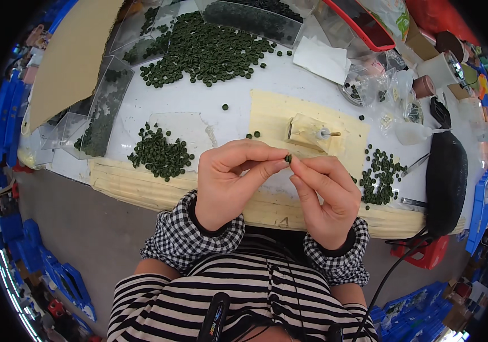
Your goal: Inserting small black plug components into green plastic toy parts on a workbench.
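Observation:
My left hand (227, 179) pinches a small dark green round piece (288, 159) between thumb and forefinger. From the other side, the closed fingertips of my right hand (329, 196) meet the same piece. Just beyond the hands a small pale block with a brass-coloured pin (315, 133) sits on a cream sheet (267, 105). Two similar green pieces (253, 135) lie near the sheet's left part. A pile of cone-like green pieces (160, 153) is left of my hands, and a pile of round green ones (379, 175) is to the right.
A large heap of green pieces (210, 48) covers the far table, beside clear plastic trays (104, 102) and a cardboard sheet (73, 62). At right are a red-framed phone-like device (363, 25), plastic bags (392, 85), tweezers (416, 164) and a long black padded object (448, 182).

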### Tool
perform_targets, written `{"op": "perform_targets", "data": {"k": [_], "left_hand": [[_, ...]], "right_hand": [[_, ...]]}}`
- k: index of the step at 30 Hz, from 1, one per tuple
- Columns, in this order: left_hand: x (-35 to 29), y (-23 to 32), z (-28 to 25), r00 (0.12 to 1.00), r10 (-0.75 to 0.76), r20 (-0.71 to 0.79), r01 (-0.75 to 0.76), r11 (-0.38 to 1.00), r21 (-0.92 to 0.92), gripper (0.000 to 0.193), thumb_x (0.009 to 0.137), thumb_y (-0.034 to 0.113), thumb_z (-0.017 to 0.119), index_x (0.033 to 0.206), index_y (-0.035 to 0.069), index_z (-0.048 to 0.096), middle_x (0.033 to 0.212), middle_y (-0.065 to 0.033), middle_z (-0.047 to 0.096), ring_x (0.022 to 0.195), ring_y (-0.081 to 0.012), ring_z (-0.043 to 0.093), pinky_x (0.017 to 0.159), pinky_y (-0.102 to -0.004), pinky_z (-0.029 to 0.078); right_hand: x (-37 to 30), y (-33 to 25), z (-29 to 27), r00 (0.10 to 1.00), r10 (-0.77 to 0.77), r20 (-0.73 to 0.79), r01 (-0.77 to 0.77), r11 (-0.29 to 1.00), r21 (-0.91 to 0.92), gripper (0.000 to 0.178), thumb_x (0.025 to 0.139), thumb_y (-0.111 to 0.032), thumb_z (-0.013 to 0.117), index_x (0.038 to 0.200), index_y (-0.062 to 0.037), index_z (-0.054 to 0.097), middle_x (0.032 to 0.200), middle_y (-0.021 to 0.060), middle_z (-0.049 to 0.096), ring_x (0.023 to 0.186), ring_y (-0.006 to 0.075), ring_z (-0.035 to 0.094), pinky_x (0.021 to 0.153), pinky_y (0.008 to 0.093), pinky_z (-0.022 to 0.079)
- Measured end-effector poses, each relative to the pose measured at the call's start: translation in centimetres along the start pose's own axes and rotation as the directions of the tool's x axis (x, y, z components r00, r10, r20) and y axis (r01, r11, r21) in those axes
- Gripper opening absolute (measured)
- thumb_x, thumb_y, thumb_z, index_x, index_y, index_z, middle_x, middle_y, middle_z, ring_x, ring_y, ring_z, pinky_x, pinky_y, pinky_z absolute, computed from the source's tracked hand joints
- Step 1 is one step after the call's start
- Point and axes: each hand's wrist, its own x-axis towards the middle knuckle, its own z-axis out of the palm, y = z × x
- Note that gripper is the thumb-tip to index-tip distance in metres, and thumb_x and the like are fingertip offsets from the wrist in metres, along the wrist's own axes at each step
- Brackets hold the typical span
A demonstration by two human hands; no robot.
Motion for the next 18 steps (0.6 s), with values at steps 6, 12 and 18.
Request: {"op": "perform_targets", "data": {"k": [6,12,18], "left_hand": [[-0.08,-0.23,-0.24,0.999,0.040,0.026,-0.041,0.998,0.037,0.016,0.082,-0.006,0.069,0.096,-0.001,0.073,0.093,-0.0100,0.070,0.083,-0.0140,0.066,0.074,-0.0241,0.052],[-0.07,-0.29,-0.14,0.999,0.038,0.021,-0.038,0.999,0.003,0.017,0.082,-0.006,0.069,0.097,-0.002,0.072,0.093,-0.0100,0.069,0.084,-0.0137,0.065,0.075,-0.0237,0.052],[-0.06,-0.05,-0.14,1.000,-0.008,0.027,0.009,0.999,-0.043,0.016,0.082,-0.006,0.069,0.098,-0.003,0.071,0.094,-0.0100,0.069,0.086,-0.0129,0.065,0.076,-0.0229,0.052]], "right_hand": [[0.08,-0.01,-0.21,1.000,-0.011,0.020,0.011,1.000,0.013,0.032,0.075,0.008,0.072,0.105,-0.0023,0.072,0.088,0.0093,0.065,0.076,0.0189,0.061,0.063,0.0260,0.050],[0.03,-0.15,-0.22,1.000,0.008,0.022,-0.008,1.000,0.019,0.032,0.075,0.007,0.072,0.105,-0.0022,0.072,0.088,0.0094,0.065,0.076,0.0190,0.061,0.062,0.0261,0.050],[0.04,-0.01,-0.18,0.999,-0.030,0.021,0.030,1.000,0.006,0.032,0.075,0.007,0.072,0.106,-0.0027,0.072,0.088,0.0091,0.065,0.075,0.0196,0.061,0.063,0.0264,0.050]]}}
